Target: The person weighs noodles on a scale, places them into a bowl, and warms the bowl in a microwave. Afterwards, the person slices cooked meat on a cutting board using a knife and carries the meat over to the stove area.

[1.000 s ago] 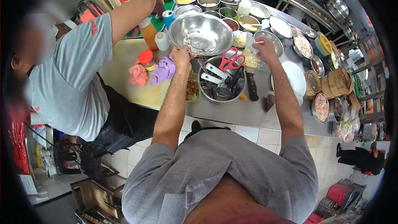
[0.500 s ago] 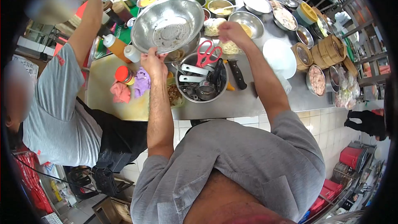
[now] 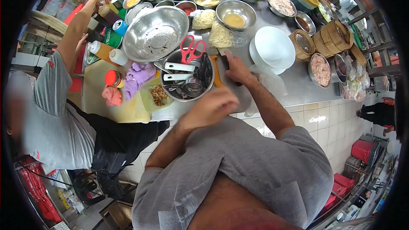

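Note:
My right hand (image 3: 237, 69) is closed around the black handle of a knife (image 3: 226, 61) lying on the steel table, its blade pointing away from me. My left hand (image 3: 216, 105), smeared by motion, hovers in front of my torso at the table's near edge; whether it is open or closed is unclear. Between my arms stands a metal pot (image 3: 187, 99) of utensils, including white-handled tools and red scissors (image 3: 191, 53). Left of it rests a perforated steel colander (image 3: 158, 38). A yellow-handled tool (image 3: 218, 76) lies between pot and knife.
Noodles (image 3: 220, 35) in plastic and a metal bowl (image 3: 245, 8) lie beyond the knife. White bowls (image 3: 272, 47), bamboo steamers (image 3: 330, 39) and a bowl of minced meat (image 3: 320, 69) stand right. A co-worker's arm (image 3: 70, 38) reaches over squeeze bottles (image 3: 102, 53) at left.
My left hand has let go of the colander, now resting on the table side, and swung down toward me. My right hand has come down from near the noodles onto the knife.

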Demonstrator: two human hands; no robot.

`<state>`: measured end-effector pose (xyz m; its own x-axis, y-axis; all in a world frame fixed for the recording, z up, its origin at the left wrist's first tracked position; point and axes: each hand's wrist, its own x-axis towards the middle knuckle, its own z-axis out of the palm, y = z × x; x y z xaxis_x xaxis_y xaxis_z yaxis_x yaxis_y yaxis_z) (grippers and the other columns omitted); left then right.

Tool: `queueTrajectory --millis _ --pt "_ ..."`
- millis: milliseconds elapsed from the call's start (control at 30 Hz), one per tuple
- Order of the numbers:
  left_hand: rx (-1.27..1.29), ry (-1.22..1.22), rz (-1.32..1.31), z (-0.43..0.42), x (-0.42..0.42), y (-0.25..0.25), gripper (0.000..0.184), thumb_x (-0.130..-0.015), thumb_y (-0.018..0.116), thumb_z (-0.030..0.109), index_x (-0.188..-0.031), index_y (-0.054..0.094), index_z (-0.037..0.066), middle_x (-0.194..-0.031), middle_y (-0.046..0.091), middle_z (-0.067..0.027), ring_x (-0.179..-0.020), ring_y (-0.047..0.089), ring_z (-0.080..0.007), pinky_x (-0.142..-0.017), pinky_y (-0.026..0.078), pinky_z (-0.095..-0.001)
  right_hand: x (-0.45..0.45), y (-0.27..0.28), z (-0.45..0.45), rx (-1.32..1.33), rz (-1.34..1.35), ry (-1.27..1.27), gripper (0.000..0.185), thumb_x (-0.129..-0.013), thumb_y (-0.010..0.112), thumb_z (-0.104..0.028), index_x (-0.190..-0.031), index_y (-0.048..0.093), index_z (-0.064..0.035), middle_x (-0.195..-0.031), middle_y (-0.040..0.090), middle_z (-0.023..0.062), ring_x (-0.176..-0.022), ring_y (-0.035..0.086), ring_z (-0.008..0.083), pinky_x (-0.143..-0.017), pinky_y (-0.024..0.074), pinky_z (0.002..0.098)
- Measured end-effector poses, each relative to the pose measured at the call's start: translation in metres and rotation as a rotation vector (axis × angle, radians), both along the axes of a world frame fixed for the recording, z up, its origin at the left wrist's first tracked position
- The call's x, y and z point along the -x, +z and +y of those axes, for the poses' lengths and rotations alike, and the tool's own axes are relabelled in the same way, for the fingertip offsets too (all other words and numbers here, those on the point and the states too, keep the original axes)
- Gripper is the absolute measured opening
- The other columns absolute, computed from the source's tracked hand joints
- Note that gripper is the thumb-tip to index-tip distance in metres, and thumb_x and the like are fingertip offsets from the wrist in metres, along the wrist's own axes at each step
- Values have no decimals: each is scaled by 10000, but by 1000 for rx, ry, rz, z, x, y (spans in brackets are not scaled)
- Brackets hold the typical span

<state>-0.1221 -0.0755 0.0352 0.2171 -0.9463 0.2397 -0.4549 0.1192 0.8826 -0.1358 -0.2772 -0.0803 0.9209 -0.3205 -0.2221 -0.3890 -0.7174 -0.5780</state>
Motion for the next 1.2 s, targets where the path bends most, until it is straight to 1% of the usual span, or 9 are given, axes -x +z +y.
queueTrajectory --millis 100,167,267,500,567,633,733,867,1200 --pt "-323 -365 -39 -38 28 -64 364 -810 635 253 -1116 552 75 -1098 529 -152 -936 543 -288 -818 440 -388 7 7 -6 -50 -29 -16 599 -722 554 -29 -1280 335 -34 -1076 507 306 -1013 507 456 -873 428 473" --pt "-354 -191 -238 -55 47 -83 647 -772 664 361 -1286 407 64 -1251 414 -231 -1105 471 -372 -907 414 -433 7 18 -10 -39 -15 5 578 -728 544 -39 -1270 344 -19 -1059 524 307 -1013 514 447 -873 428 466" --pt "-345 76 -279 -89 66 -74 759 -740 675 440 -1272 342 12 -1189 489 -258 -1151 470 -349 -920 432 -443 11 50 -10 -81 0 44 531 -740 526 -64 -1244 371 4 -1047 551 295 -1017 526 424 -871 427 452" --pt "-162 257 -82 -141 63 -146 419 -810 620 245 -1114 500 -18 -920 629 -166 -841 617 -317 -702 476 -417 81 149 -30 -215 70 233 526 -744 504 -71 -1257 409 -6 -1125 562 217 -1026 560 324 -875 429 381" --pt "-138 338 114 -134 63 -125 339 -823 601 189 -1065 519 -34 -871 629 -162 -794 616 -300 -690 478 -384 116 174 -34 -337 71 143 558 -725 482 -15 -1278 415 -41 -1106 569 178 -999 567 244 -869 426 317" --pt "-119 432 318 -129 60 -101 262 -836 581 133 -1017 539 -51 -823 629 -158 -748 615 -284 -677 480 -352 151 174 -42 -432 -118 132 584 -716 460 66 -1275 446 -102 -915 510 30 -671 452 88 -603 397 223" --pt "-101 393 746 -121 60 -58 268 -875 565 171 -1047 540 -33 -827 614 -73 -725 559 -115 -638 464 -284 185 157 -42 -331 -329 94 492 -746 591 23 -1217 499 -82 -927 516 62 -760 502 163 -718 415 255" --pt "-98 409 812 -99 66 -8 267 -874 566 172 -1047 540 -29 -832 612 -65 -745 563 -101 -640 463 -268 184 144 -4 -367 -401 -283 532 -692 771 -106 -1172 545 -77 -919 495 32 -795 452 142 -740 399 257" --pt "245 363 806 41 63 68 314 -870 609 251 -1101 554 46 -842 573 44 -626 457 20 -454 342 -154 142 163 99 -290 -834 -266 457 -728 699 -24 -1159 549 -48 -861 452 -27 -729 415 61 -645 367 180"
